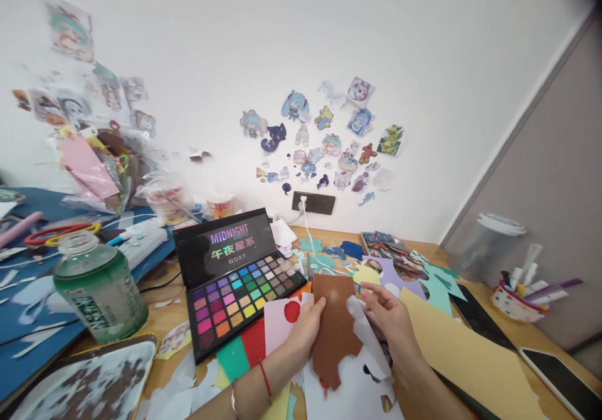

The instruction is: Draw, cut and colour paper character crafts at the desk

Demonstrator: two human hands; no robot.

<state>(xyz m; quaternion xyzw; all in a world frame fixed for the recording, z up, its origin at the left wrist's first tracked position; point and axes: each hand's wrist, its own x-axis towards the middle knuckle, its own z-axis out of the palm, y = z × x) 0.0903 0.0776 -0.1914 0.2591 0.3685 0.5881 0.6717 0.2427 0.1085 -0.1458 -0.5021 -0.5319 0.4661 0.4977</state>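
My left hand (308, 326) grips a brown sheet (336, 332) by its left edge. The sheet is straight along the top and cut into curves at the bottom. A curled white paper (371, 338) stands off its right side, like a backing layer. My right hand (388, 316) pinches at that white paper, near the sheet's upper right corner; the exact fingertip contact is partly hidden. Beneath both hands lies a white sheet (352, 401) with dark marks and cut-outs. A pink sheet with a red circle (292, 311) is beside my left wrist.
An open eyeshadow palette (235, 294) stands left of my hands. Further left are a green bottle (101, 288) and a tray (89, 382). Yellow card (465, 351), a phone (564, 376) and a pen holder (517, 301) lie right. Paper scraps (329, 251) are scattered behind.
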